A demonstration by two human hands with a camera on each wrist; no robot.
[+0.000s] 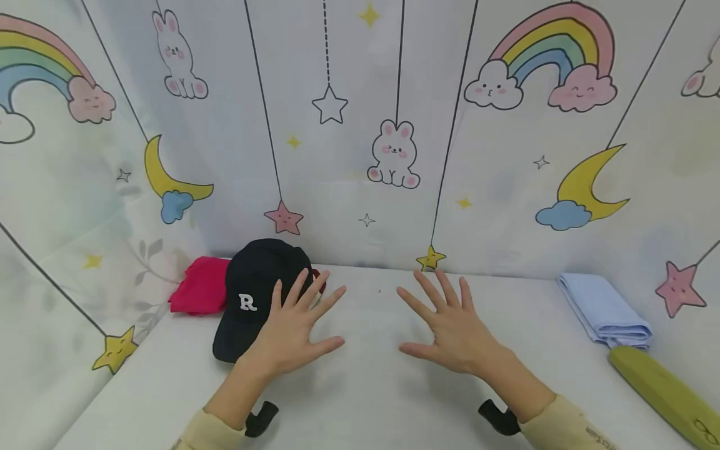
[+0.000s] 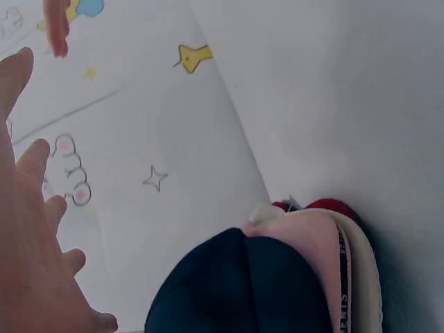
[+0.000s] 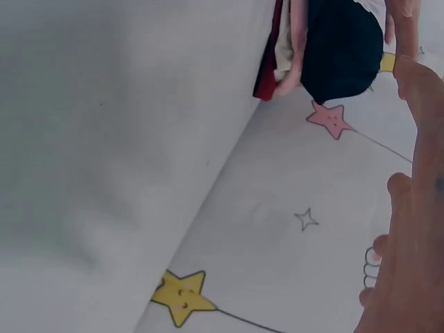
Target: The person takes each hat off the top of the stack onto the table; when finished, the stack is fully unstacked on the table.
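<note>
Both hands are held out over the white table with fingers spread and nothing in them. My left hand (image 1: 289, 334) overlaps the right side of a black cap (image 1: 247, 325) with a white letter R in the head view. Seen from the left wrist, the dark cap (image 2: 239, 288) stands in front of other caps, with a pink one (image 2: 312, 239) and a cream one among them. My right hand (image 1: 455, 334) is over the middle right of the table, apart from any object. In the right wrist view its fingers (image 3: 420, 90) run along the right edge.
A bright pink folded cloth (image 1: 199, 287) lies at the back left, beside the cap. At the right are a folded light blue cloth (image 1: 607, 309) and a long olive-green item (image 1: 664, 394). A printed fabric backdrop (image 1: 349, 162) rises behind the table (image 1: 371, 387).
</note>
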